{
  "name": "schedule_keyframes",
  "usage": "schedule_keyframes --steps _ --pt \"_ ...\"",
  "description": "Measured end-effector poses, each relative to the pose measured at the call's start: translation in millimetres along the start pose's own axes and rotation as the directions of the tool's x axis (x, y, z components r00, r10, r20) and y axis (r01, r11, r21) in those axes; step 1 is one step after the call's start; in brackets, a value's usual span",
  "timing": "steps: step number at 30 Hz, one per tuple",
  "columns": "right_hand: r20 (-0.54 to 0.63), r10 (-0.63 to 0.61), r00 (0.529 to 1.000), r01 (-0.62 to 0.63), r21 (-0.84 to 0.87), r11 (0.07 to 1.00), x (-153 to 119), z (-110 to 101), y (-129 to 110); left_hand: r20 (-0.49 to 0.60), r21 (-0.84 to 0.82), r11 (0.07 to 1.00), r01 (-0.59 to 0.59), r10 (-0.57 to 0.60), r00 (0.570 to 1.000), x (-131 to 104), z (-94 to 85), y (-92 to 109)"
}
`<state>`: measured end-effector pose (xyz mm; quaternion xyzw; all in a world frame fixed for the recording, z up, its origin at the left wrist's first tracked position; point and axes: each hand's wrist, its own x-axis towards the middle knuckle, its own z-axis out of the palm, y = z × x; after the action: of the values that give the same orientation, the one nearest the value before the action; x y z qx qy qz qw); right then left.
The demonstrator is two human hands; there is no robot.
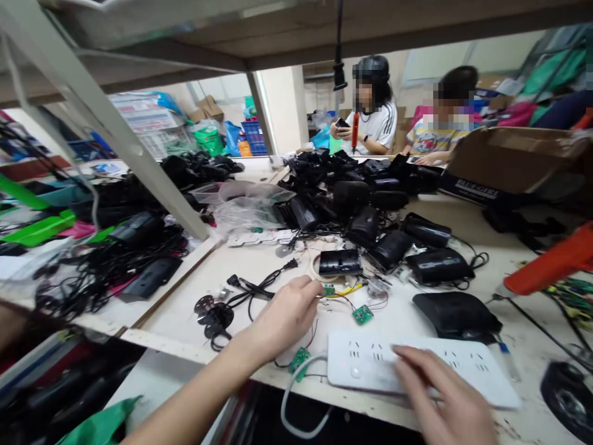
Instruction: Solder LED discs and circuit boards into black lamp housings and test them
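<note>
My left hand (pixel 293 312) is closed above the middle of the bench, its fingertips curled down and hidden from view. Right at those fingertips lies a small green circuit board (pixel 328 289) with a yellow wire; whether I grip it is not clear. Thin red and black wires run to a second green board (pixel 362 314) and to a third board (pixel 300 363) below my wrist. My right hand (pixel 442 392), slightly blurred, hovers over or rests on a white power strip (pixel 493 386), fingers stretched out and nothing visible in them. A black plug cord (pixel 252 289) lies to the left.
Black plastic housings (pixel 364 225) pile up behind, beside a clear plastic bag (pixel 252 207). An orange-handled tool (pixel 551 262) stands at the right, near a cardboard box (pixel 514 161). A shelf post (pixel 125 123) slants down on the left. Two people (pixel 377 127) sit across the bench.
</note>
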<state>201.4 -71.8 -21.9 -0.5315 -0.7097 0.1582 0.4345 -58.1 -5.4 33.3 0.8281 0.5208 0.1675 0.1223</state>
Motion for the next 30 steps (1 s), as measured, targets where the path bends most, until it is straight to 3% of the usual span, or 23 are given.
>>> schedule_keyframes --steps 1,4,6,8,11,14,17,19,21,24,26,28,30 --pt "0.071 -0.009 0.997 0.003 0.085 0.996 6.7 16.2 -9.4 -0.040 -0.038 0.999 0.007 -0.008 0.999 -4.2 -0.2 5.3" --pt "0.175 0.125 0.977 -0.171 0.280 0.945 27.4 60.9 -30.6 -0.112 -0.209 0.977 0.036 -0.060 0.992 -15.5 1.8 19.0" --pt "0.187 0.212 0.959 -0.271 0.400 0.875 36.4 79.3 -38.9 -0.120 -0.331 0.939 0.095 -0.142 0.983 -20.6 5.6 24.2" --pt "0.152 0.254 0.955 -0.296 0.469 0.832 41.3 86.2 -42.8 -0.093 -0.419 0.894 0.158 -0.215 0.972 -23.6 10.8 25.6" --pt "0.098 0.192 0.976 -0.216 0.437 0.873 48.3 80.3 -41.1 -0.020 -0.472 0.860 0.194 -0.230 0.973 -26.1 17.7 23.2" --pt "0.207 0.122 0.971 -0.190 0.352 0.917 59.5 66.3 -32.1 0.086 -0.493 0.860 0.131 -0.101 0.991 -28.4 18.7 20.1" --pt "0.461 0.107 0.881 -0.286 0.339 0.896 70.1 54.1 -20.4 0.150 -0.551 0.831 0.076 0.009 0.989 -29.0 16.2 18.6" --pt "0.548 0.089 0.831 -0.314 0.332 0.889 73.5 49.0 -15.3 0.140 -0.617 0.782 0.085 0.002 0.990 -27.1 17.0 18.4" --pt "0.535 0.055 0.843 -0.245 0.291 0.925 73.4 46.5 -14.2 0.150 -0.730 0.667 0.149 -0.056 0.987 -23.6 22.2 18.4" --pt "0.450 -0.022 0.893 -0.085 0.216 0.973 69.5 47.5 -17.8 0.227 -0.901 0.349 0.258 -0.129 0.965 -17.3 34.5 18.6" --pt "0.403 -0.067 0.913 -0.024 0.217 0.976 66.1 49.5 -19.7 0.278 -0.939 0.179 0.294 -0.109 0.954 -13.7 40.5 19.1" --pt "0.353 -0.100 0.930 0.019 0.228 0.973 61.2 49.1 -18.1 0.303 -0.941 0.130 0.311 -0.081 0.950 -10.7 42.1 19.9" --pt "0.258 -0.106 0.960 0.055 0.198 0.979 52.3 42.2 -12.0 0.272 -0.929 0.233 0.287 -0.098 0.957 -7.9 39.7 20.1"
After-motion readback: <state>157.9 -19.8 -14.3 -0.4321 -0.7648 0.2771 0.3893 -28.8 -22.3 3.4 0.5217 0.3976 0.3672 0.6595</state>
